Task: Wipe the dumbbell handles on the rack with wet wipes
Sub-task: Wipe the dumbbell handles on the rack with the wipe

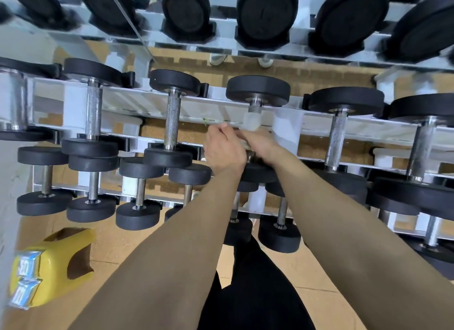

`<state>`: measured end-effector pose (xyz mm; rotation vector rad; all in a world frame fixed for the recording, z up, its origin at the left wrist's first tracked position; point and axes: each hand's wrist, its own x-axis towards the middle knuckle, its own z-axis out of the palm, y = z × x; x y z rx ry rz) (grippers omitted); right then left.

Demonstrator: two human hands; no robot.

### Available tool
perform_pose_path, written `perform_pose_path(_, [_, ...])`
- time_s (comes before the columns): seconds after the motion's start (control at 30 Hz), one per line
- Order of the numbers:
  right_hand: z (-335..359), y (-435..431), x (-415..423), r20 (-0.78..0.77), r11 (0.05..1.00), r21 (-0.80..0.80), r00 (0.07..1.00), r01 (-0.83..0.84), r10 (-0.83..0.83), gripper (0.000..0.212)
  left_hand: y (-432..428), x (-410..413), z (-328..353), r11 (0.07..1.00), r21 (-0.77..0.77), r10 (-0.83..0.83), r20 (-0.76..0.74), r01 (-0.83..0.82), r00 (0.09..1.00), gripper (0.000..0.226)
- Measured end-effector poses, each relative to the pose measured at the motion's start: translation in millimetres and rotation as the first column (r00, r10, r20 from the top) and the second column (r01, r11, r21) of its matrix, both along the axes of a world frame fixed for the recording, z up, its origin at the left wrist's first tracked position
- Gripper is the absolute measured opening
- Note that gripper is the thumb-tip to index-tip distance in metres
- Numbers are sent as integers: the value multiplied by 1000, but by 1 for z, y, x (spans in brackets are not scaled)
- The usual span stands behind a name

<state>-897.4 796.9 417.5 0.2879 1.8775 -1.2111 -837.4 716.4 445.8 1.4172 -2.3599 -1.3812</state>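
- The wet wipe sits wrapped on the handle of the middle dumbbell, just under its far head. The right hand curls round the handle at the wipe's near end. The left hand is curled close beside it, and blur hides what, if anything, it pinches.
- The thin wipe may bunch or tear if this handle is knurled like the neighbour dumbbell to its left, leaving the stretch under both hands unwiped.
- A hard twist could roll the dumbbell in its cradle and nip knuckles against the rack rail just left of it.
- If it rolls off toward the person, the small dumbbells below it, and the legs, are in its path.
- Wet fingers probably grip steel poorly.
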Motion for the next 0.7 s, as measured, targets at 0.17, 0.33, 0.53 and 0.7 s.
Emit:
perform_pose_path(0.17, [38, 29, 15, -314, 935, 345, 929, -82, 198, 25, 2, 11, 21, 1000, 8, -24, -81, 25, 996, 17])
perform_pose_path(0.33, [67, 52, 38, -230, 948, 3, 923, 317, -308, 19, 3, 25, 39, 982, 80, -165, -87, 172, 982, 25])
perform_pose_path(0.53, [96, 72, 48, 364, 660, -553, 860, 508, -358, 51, -11, 24, 66, 794, 560, -206, -120, 238, 971, 75])
perform_pose_path(0.7, [87, 73, 32, 292, 772, -459, 895, 440, -337, 47, -23, 19, 59, 824, 518, -172, -158, 230, 972, 17])
